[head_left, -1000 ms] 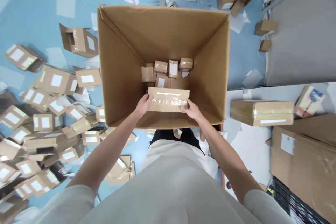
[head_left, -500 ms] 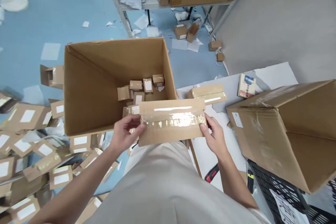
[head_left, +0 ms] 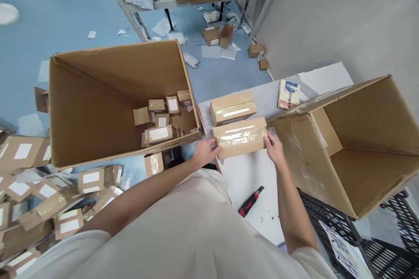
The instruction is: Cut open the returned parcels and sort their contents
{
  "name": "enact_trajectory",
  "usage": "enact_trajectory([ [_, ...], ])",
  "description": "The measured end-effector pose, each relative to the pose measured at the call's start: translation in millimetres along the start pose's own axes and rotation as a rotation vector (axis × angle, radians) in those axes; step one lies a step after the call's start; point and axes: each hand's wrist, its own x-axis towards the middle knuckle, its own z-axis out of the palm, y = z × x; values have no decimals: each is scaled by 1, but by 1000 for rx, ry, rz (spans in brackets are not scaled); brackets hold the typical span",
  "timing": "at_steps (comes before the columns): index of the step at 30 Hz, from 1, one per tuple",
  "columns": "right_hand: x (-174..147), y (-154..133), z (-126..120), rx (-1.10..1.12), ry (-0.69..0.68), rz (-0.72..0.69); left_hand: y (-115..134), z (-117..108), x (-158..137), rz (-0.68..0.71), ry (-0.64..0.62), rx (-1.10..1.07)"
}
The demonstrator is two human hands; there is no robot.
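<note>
Between my two hands is a long taped cardboard box (head_left: 241,138), at the left edge of the white table (head_left: 262,170). My left hand (head_left: 207,151) grips its left end, and my right hand (head_left: 274,146) grips the right end. Just behind it lies a second taped box (head_left: 234,107) of similar shape. A red and black utility knife (head_left: 250,202) rests on the table nearer to me, its blade end pointing away. To the left stands a large open carton (head_left: 114,96) with several small boxes (head_left: 159,134) at its bottom.
Another large open carton (head_left: 304,157) stands at the right, by a black plastic crate (head_left: 334,222). A small printed box (head_left: 289,94) lies at the table's back. Several labelled boxes (head_left: 68,223) are piled at lower left. A metal shelf (head_left: 163,2) stands behind.
Both hands have carried the long box rightward, from in front of the left carton onto or just over the white table. The view has turned right, and the utility knife now shows whole.
</note>
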Motion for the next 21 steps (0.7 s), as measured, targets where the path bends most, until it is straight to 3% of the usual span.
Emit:
enact_trajectory([
  [7, 24, 20, 14, 8, -2, 0, -2, 7, 18, -5, 6, 37],
  [15, 19, 26, 27, -44, 43, 42, -7, 3, 19, -71, 58, 31],
  [21, 11, 14, 27, -102, 148, 109, -4, -2, 20, -67, 16, 18],
])
